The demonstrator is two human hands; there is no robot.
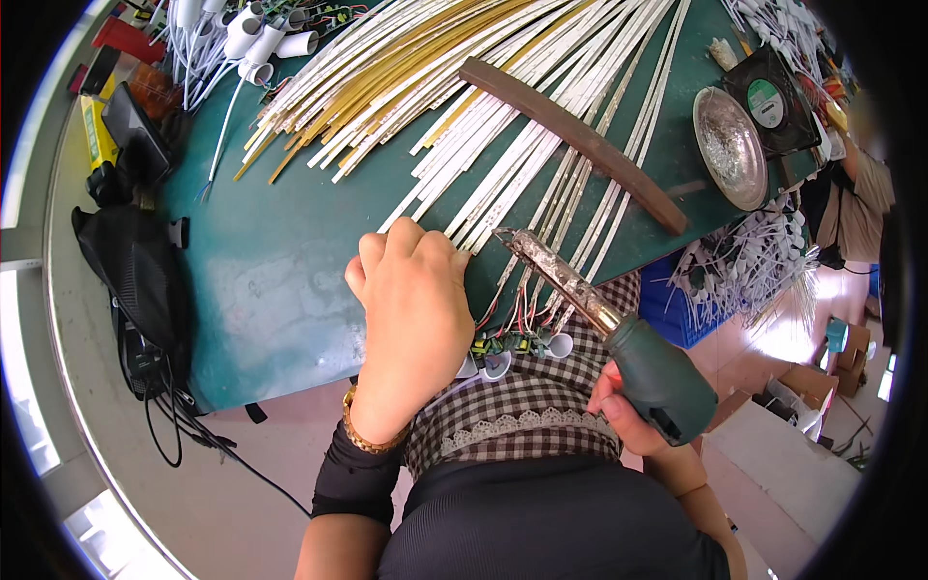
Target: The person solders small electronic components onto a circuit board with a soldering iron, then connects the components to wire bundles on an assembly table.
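Note:
My left hand (416,300) is closed, knuckles up, over the near ends of some white LED strips (493,198); its fingertips are hidden beneath it. In my right hand (628,416) is a soldering iron (623,338) with a dark green handle. Its scorched metal barrel slants up and left, and the tip is beside the strips, just right of my left hand; contact cannot be made out. Thin red, black and white wires (527,304) hang from strip ends over the table's near edge. Below them, small circuit boards and white round caps (496,365) lie by my checked apron.
A brown bar (580,140) lies across the strips on the green table (261,280). A round metal dish (730,150) and a black fan (770,101) stand at right, above a blue crate (667,304) of white wired parts. A black bag (135,290) with cables sits left.

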